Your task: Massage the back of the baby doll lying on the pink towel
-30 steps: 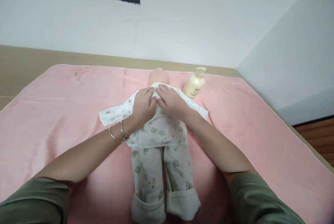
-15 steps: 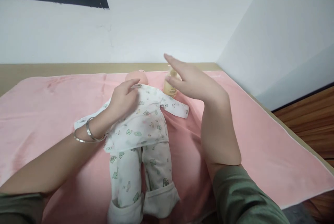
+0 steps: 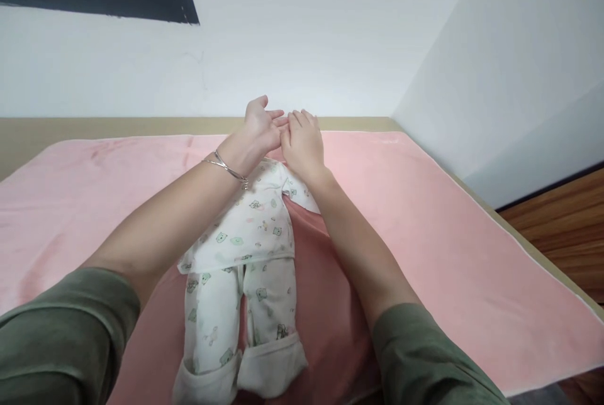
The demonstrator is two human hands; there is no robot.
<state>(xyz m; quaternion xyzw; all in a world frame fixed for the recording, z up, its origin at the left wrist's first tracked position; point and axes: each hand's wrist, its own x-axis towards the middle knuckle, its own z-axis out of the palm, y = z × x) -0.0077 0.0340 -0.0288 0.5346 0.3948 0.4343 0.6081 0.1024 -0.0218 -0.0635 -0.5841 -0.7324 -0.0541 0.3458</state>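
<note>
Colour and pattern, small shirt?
The shirt is white with small scattered prints, some green; head view shows it best.

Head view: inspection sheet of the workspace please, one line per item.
Surface: pink cloth, lightly creased, over a tan board.
Job's things: patterned top laid out, its hem over the trousers; trouser cuffs turned up.
Clutter: nothing seen; area behind the hands hidden.
Grip: left hand palm up, fingers spread, bracelet on wrist; right hand back up, palm hidden. Fingers close together, contact unclear.
Cables: nothing seen.
Surroundings: white wall, dark frame upper left, wood panel at right.
</note>
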